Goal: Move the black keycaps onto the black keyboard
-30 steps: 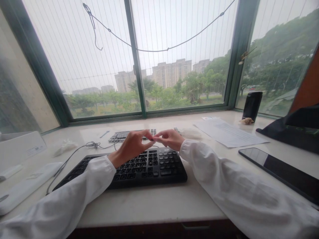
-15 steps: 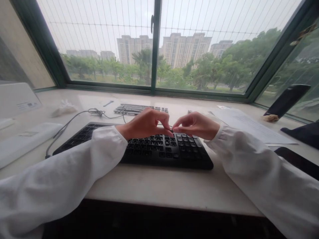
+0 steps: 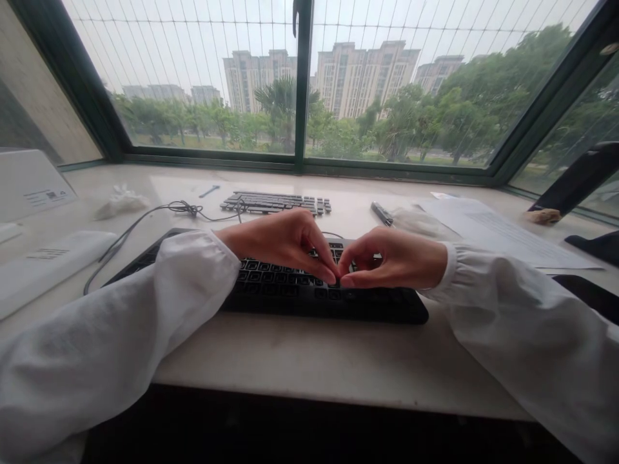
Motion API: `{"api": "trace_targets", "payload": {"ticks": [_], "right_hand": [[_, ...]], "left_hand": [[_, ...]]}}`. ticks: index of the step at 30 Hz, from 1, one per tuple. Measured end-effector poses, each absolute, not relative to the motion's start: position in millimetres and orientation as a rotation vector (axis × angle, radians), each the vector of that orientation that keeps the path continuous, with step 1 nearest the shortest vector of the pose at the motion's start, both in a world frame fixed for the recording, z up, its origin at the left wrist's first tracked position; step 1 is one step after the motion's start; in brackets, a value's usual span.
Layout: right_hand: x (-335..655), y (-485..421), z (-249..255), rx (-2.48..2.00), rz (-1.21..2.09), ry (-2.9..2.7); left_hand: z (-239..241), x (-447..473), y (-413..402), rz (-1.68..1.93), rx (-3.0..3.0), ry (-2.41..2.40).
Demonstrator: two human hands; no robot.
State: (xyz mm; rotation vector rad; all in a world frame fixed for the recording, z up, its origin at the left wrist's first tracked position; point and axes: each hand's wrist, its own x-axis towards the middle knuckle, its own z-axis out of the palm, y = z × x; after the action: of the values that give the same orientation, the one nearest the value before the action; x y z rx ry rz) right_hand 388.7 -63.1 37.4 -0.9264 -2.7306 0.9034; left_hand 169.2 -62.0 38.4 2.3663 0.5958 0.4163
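Keyboard (image 3: 290,295) key row — left hand (image 3: 283,243) and right hand (image 3: 393,261) pinch fingertip to fingertip on something I can't see; next, I judge, needs steady, even pressure.

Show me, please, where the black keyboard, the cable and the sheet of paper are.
black keyboard (image 3: 280,285): head view, on its front key rows.
cable (image 3: 186,208): head view, on its tangled knot.
sheet of paper (image 3: 503,235): head view, on its printed middle.

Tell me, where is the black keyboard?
Centre of the head view: the black keyboard lies on the desk under the left hand and right hand, a smaller keyboard behind it.
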Motion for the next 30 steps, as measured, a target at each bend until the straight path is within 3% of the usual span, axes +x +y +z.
{"api": "trace_targets", "payload": {"ticks": [10,30], "right_hand": [[386,-66,35,-0.958,0.547,-2.801],[385,-74,38,-0.938,0.445,-2.819]], "left_hand": [[31,174,-61,0.407,2.442,0.546],[31,173,-64,0.318,2.423,0.741]]}}
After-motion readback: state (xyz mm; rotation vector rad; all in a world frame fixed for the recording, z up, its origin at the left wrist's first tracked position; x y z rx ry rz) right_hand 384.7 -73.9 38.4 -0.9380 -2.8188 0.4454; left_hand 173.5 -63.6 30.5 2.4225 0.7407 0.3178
